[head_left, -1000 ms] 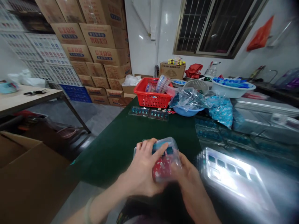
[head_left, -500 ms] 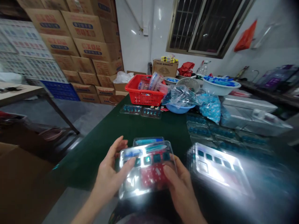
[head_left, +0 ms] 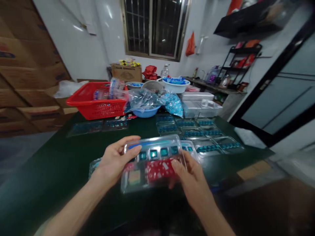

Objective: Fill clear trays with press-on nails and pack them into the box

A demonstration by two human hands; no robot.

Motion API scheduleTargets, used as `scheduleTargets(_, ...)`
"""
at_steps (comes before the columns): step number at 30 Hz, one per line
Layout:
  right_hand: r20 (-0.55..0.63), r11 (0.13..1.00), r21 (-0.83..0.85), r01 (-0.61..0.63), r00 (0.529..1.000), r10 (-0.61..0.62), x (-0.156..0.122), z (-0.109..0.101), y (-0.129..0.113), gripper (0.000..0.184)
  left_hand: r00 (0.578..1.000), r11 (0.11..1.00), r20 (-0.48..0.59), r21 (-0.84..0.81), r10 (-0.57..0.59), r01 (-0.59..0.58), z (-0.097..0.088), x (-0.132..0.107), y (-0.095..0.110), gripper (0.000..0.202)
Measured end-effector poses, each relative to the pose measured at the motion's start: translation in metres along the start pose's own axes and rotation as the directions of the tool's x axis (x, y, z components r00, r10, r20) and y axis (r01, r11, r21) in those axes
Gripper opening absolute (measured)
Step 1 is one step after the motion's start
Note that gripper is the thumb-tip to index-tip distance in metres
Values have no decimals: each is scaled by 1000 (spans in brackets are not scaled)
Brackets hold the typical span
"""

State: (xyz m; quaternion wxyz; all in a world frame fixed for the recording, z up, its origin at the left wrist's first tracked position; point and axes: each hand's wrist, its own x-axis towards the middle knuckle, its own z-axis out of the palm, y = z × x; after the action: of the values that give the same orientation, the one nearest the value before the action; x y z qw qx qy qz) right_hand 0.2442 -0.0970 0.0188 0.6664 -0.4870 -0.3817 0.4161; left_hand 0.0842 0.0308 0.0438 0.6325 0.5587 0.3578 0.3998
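Note:
Both my hands hold a clear plastic blister tray (head_left: 152,170) above the dark green table (head_left: 61,157). My left hand (head_left: 114,160) grips its left edge, thumb across the top. My right hand (head_left: 190,180) holds its lower right corner, fingers over the rim. Inside the tray lie a red printed packet (head_left: 159,169), a row of teal cells (head_left: 157,152) and a blue strip (head_left: 150,143). Another clear tray (head_left: 94,166) lies partly hidden under my left hand. Several similar trays with teal contents (head_left: 206,144) lie to the right.
A red plastic basket (head_left: 94,106) stands at the table's far end beside a blue bowl (head_left: 145,112) under a plastic bag (head_left: 141,100). A white bowl (head_left: 176,86) and silver trays (head_left: 198,105) stand behind. Cardboard boxes (head_left: 24,65) are stacked left.
My view has swung right, so the room slides left. The tray has tipped from a steep, closely gripped position to nearly flat, its contents now facing up between my hands.

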Motion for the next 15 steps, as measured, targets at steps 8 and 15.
scheduleTargets(8, -279, 853, -520, 35, 937, -209, 35, -96, 5, 35, 976, 983, 217, 166, 35, -72, 96, 69, -7, 45)
scheduleTargets(15, -337, 782, -620, -63, 922, -193, 49, -115, 23, 28, 972, 805, 215, 557, 97, -204, 89, 90, -31, 45)
